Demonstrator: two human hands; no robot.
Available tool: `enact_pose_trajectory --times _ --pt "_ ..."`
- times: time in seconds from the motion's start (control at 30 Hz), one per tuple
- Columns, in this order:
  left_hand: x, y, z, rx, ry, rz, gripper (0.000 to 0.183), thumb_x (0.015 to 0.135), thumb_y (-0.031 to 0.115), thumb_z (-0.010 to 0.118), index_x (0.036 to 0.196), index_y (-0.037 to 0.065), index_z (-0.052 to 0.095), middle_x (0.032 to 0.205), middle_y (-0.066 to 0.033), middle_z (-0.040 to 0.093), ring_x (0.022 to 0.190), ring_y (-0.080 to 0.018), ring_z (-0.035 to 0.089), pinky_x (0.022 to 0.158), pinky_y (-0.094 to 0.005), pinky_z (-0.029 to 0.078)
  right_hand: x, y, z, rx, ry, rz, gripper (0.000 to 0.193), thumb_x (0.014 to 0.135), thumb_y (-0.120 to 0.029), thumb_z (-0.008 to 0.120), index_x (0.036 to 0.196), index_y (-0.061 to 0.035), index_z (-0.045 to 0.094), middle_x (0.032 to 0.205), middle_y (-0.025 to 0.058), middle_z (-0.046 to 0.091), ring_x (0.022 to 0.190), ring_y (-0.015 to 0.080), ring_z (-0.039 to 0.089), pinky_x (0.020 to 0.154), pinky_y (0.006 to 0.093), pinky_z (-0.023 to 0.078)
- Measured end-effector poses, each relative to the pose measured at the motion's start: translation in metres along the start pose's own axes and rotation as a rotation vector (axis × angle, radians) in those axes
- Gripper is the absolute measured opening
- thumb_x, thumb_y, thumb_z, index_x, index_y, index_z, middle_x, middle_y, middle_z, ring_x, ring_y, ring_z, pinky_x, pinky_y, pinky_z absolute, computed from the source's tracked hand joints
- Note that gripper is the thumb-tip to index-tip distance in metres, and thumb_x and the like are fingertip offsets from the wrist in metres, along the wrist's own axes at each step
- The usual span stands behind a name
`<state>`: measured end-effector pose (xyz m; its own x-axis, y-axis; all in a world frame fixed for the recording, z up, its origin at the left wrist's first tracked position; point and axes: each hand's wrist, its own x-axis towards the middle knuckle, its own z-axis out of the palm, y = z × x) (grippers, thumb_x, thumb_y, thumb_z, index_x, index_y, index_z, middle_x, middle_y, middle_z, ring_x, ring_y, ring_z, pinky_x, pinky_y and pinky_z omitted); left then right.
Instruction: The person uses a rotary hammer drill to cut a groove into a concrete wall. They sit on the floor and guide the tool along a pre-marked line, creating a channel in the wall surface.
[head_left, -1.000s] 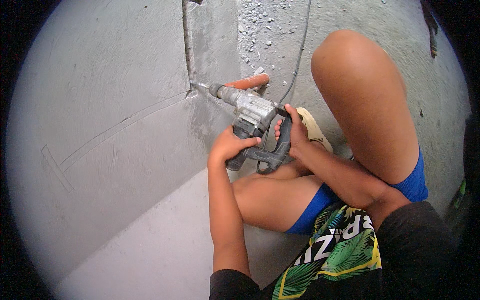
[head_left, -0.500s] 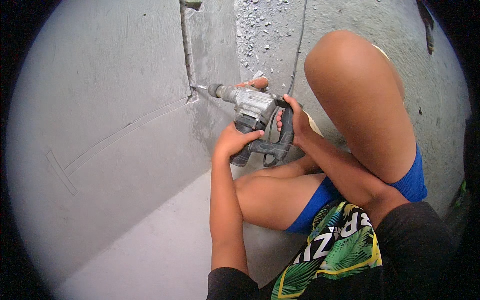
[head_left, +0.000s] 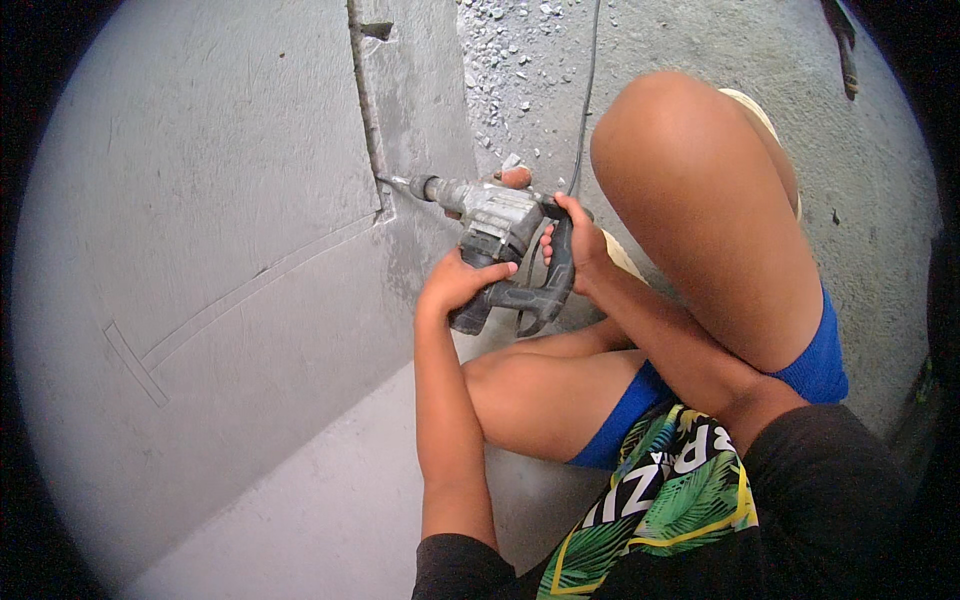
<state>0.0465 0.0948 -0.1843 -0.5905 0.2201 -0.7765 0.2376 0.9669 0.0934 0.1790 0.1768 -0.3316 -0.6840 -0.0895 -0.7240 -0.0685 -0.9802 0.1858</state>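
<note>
Squatting by the wall [head_left: 200,200], the person has both hands closed tight on the drill [head_left: 495,235], left hand [head_left: 455,283] on the side handle, right hand [head_left: 578,240] on the rear grip, and would do well to hold the bit [head_left: 395,183] square in the groove [head_left: 365,110].

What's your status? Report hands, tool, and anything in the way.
Left hand and right hand both gripping the hammer drill. Bit tip at the cut groove in the grey wall. Power cord trails behind; rubble on the floor.
</note>
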Motion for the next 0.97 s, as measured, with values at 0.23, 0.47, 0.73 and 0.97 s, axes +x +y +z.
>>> enact_pose_trajectory --times 0.23,0.47,0.73,0.97 --pt "0.031 0.004 -0.027 0.015 -0.036 0.024 0.070 0.071 0.044 0.086 0.118 -0.004 0.067 0.111 -0.0147 0.071 0.099 -0.0225 0.066 0.090 -0.0357 0.051 0.026 -0.021 0.028 -0.069 0.006 -0.093 0.046 0.087 -0.054 0.069 0.082 -0.0085 0.059 0.067 0.0044 0.061 0.051 0.0139 0.057 0.047 0.0285 0.051" --pt "-0.018 0.033 0.014 -0.175 -0.026 0.080 0.063 0.072 0.040 0.086 0.114 -0.004 0.069 0.108 -0.0134 0.071 0.094 -0.0208 0.067 0.085 -0.0345 0.053 -0.032 -0.061 0.011 -0.156 -0.027 -0.085 0.051 0.086 -0.052 0.071 0.089 -0.0019 0.060 0.076 0.0082 0.063 0.058 0.0163 0.060 0.049 0.0310 0.053" --pt "-0.095 0.069 0.086 -0.132 -0.050 0.035 0.062 0.077 0.044 0.083 0.116 -0.003 0.069 0.106 -0.0105 0.071 0.093 -0.0186 0.066 0.083 -0.0328 0.052 -0.117 -0.075 -0.050 -0.162 -0.030 -0.108 0.046 0.086 -0.049 0.071 0.085 -0.0047 0.060 0.070 0.0057 0.060 0.051 0.0154 0.056 0.047 0.0312 0.049" --pt "-0.066 0.045 0.052 -0.256 0.015 0.069 0.057 0.077 0.041 0.084 0.112 -0.003 0.070 0.102 -0.0106 0.072 0.091 -0.0178 0.066 0.081 -0.0329 0.052 -0.099 -0.071 0.004 -0.218 0.007 -0.143 0.047 0.085 -0.050 0.070 0.082 -0.0046 0.061 0.069 0.0052 0.060 0.052 0.0152 0.056 0.048 0.0311 0.048"
